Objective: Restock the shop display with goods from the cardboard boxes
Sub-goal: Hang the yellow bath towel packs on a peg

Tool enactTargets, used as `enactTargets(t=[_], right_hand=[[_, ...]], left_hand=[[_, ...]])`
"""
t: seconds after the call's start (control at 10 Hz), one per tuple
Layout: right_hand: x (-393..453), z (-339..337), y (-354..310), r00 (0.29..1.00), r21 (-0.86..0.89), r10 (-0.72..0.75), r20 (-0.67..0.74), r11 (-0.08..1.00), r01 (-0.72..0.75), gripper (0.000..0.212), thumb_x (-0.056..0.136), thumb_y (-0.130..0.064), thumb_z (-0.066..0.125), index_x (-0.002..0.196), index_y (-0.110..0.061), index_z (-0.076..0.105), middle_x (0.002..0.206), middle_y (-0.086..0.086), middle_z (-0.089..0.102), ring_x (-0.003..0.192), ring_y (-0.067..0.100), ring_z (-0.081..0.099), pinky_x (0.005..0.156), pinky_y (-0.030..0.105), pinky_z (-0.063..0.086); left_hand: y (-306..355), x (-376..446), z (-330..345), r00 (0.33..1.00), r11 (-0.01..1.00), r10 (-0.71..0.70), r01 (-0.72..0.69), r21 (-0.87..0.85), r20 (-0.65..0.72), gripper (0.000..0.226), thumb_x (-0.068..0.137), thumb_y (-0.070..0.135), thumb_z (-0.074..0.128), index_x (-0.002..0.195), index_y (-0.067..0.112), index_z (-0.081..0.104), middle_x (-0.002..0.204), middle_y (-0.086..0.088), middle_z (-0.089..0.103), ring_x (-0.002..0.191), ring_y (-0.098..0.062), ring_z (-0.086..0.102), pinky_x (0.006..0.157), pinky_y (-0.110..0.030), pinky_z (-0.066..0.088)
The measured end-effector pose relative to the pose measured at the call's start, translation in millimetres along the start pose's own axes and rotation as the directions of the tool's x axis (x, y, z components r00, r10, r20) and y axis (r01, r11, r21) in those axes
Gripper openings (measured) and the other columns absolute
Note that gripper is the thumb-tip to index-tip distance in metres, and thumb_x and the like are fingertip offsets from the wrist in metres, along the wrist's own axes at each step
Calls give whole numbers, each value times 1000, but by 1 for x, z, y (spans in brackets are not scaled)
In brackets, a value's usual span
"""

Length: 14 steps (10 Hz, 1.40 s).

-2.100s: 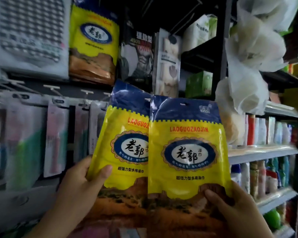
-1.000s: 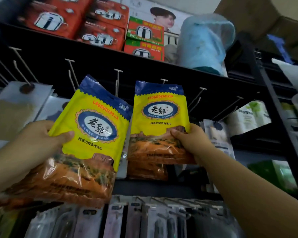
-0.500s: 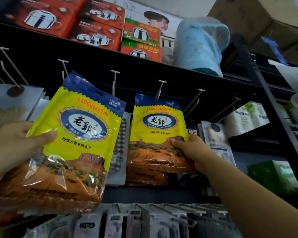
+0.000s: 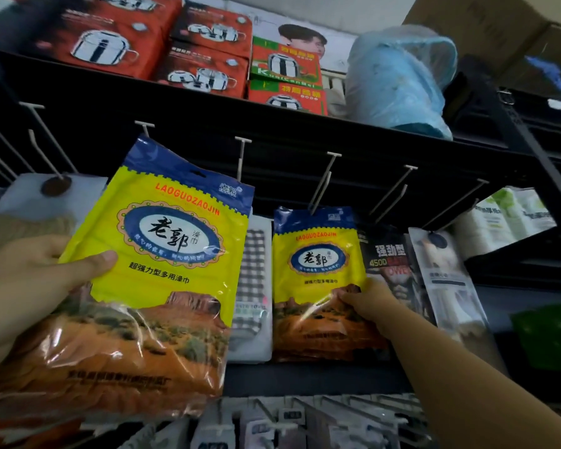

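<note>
Two yellow-and-blue towel packets are in view. My left hand (image 4: 30, 286) grips the nearer packet (image 4: 162, 273) by its left edge, thumb on the front, tilted toward the camera. The farther packet (image 4: 318, 270) hangs flat against the display with its blue top at a white peg hook (image 4: 324, 179). My right hand (image 4: 366, 303) pinches this packet's lower right part, arm stretched up from the lower right. More orange packaging shows behind its bottom edge.
Bare white peg hooks (image 4: 240, 157) jut from the black panel. Red pot boxes (image 4: 204, 50) and a blue wrapped bundle (image 4: 402, 79) sit on the top shelf. A checked pack (image 4: 253, 286) hangs between the packets, dark packs (image 4: 389, 264) to the right, hanging cards (image 4: 272, 422) below.
The right-hand packet has slid farther back and down along the peg hook. The left-hand packet has come up closer to the camera.
</note>
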State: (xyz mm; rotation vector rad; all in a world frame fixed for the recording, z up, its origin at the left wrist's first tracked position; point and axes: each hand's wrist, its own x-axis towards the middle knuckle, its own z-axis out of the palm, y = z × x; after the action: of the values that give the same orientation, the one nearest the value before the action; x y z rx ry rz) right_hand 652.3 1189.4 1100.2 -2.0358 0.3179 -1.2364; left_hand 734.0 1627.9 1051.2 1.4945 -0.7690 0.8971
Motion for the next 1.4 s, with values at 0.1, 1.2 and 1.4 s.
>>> enactTargets(t=[0.1, 1.2, 1.4], right_hand=[[-4, 7, 3, 1000, 8, -1, -24, 1000, 1, 28, 88, -32, 68, 100, -9, 57, 81, 4, 59, 82, 24, 56, 73, 31, 43], [-79, -55, -49, 1000, 410, -17, 10, 912, 11, 21, 88, -25, 69, 97, -8, 61, 92, 20, 71, 81, 37, 70, 73, 55, 58], [-75, -56, -51, 998, 423, 14, 60, 905, -38, 21, 87, -23, 70, 95, -7, 59, 92, 21, 72, 79, 36, 70, 75, 52, 58]], left_hand=[[28, -7, 7, 999, 1000, -3, 2, -13, -40, 79, 35, 84, 72, 83, 21, 70, 78, -19, 72, 74, -40, 69, 74, -58, 55], [79, -39, 90, 1000, 1000, 20, -20, -20, -3, 9, 87, 15, 62, 82, 23, 61, 75, -6, 65, 78, -27, 65, 74, -42, 49], [64, -32, 76, 1000, 1000, -14, 14, 2, -23, 13, 85, 12, 65, 81, 24, 62, 76, -5, 68, 74, -26, 65, 79, -51, 52]])
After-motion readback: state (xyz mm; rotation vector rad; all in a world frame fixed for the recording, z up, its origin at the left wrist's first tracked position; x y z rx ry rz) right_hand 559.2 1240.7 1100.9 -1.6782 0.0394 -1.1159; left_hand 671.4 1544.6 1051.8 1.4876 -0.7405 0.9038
